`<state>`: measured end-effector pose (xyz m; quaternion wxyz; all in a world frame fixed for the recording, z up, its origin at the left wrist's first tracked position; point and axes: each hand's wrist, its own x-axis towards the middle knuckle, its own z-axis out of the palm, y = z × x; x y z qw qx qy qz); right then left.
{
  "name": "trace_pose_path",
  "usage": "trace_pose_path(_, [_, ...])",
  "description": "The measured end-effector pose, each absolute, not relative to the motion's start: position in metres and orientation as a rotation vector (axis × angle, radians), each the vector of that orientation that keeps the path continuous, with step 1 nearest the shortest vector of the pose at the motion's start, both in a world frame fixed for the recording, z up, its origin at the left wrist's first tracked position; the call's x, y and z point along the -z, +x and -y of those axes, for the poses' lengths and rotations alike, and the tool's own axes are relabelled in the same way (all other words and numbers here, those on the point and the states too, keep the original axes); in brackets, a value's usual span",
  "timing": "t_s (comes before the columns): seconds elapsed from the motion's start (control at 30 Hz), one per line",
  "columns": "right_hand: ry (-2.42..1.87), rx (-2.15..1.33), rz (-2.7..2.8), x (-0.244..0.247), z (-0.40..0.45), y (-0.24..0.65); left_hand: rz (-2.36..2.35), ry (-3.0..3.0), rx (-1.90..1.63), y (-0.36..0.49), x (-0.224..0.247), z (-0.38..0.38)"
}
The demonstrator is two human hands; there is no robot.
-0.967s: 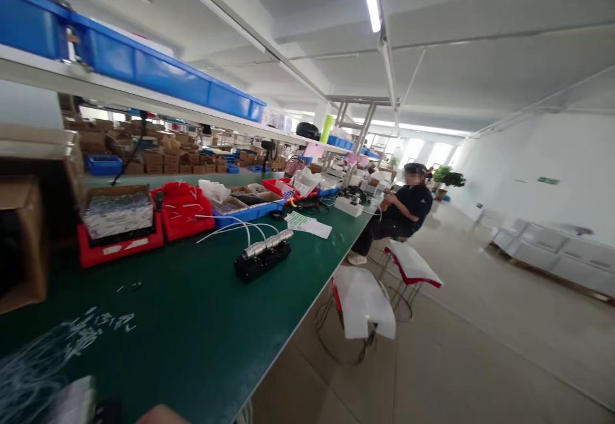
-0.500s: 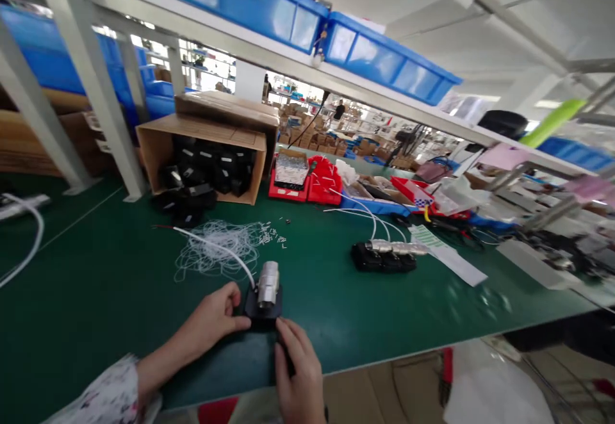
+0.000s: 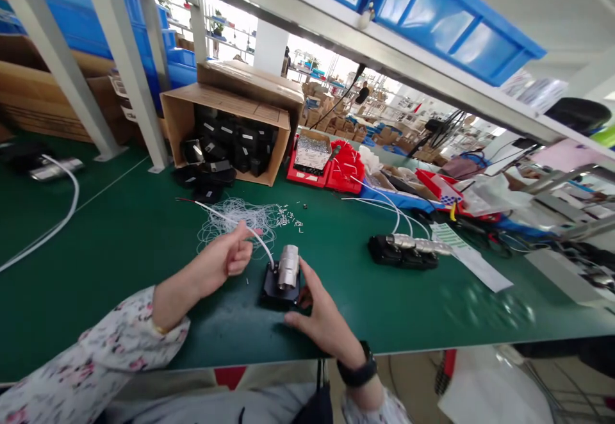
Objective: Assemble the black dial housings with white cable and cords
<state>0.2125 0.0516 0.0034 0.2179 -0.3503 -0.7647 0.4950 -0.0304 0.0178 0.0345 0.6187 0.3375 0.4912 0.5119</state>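
In front of me a silver metal cylinder (image 3: 288, 268) stands on a square black base (image 3: 273, 291), which rests on the green tabletop. A white cable (image 3: 263, 244) rises from the base and curves away to the left, ending in a thin red tip. My left hand (image 3: 233, 254) is closed at the cable, thumb and forefinger on it, the other fingers curled in. At the right side of the base, my right hand (image 3: 319, 312) has thumb and fingers spread. Its forefinger is close to or touching the cylinder, and other fingertips are by the base's edge.
Tangled clear strands (image 3: 225, 216) and small white bits (image 3: 288, 216) lie behind the base. A cardboard box (image 3: 281, 171) of black parts stands beyond them. Several similar assemblies (image 3: 403, 254) sit at right. Metal posts (image 3: 129, 72) hold a shelf with blue bins (image 3: 451, 20).
My left hand has left the base's left edge and moved up to the cable. My right hand has come from the front corner up along the right side. The camera view has shifted.
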Motion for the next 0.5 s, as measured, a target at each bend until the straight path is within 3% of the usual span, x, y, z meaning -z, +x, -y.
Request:
trace_pose_path(0.17, [-0.828, -1.814, 2.058, -0.009, -0.078, 0.22, -1.164, 0.742, -1.402, -0.021, -0.041, -0.035])
trace_pose_path(0.5, [-0.929, -1.669, 2.023, -0.003, -0.069, 0.213, -1.465, 1.312, -1.311, -0.027, -0.032, -0.042])
